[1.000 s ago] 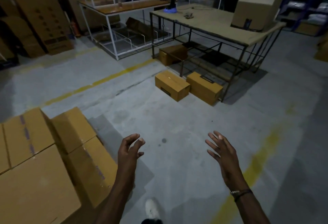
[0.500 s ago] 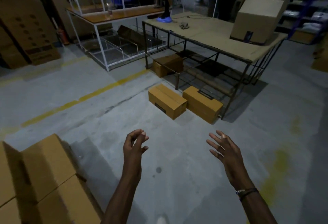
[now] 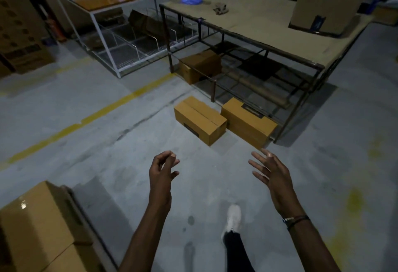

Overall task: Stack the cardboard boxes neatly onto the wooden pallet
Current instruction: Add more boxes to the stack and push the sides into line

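Both empty, your left hand loosely curled and right hand spread; stacked boxes sit lower left, two floor boxes ahead seemingly await collection.

This is a warehouse. Ahead of the hands, brown cardboard boxes sit on a grey concrete floor with a painted yellow line. Beyond them stand a dark metal-frame table and white wire racks.
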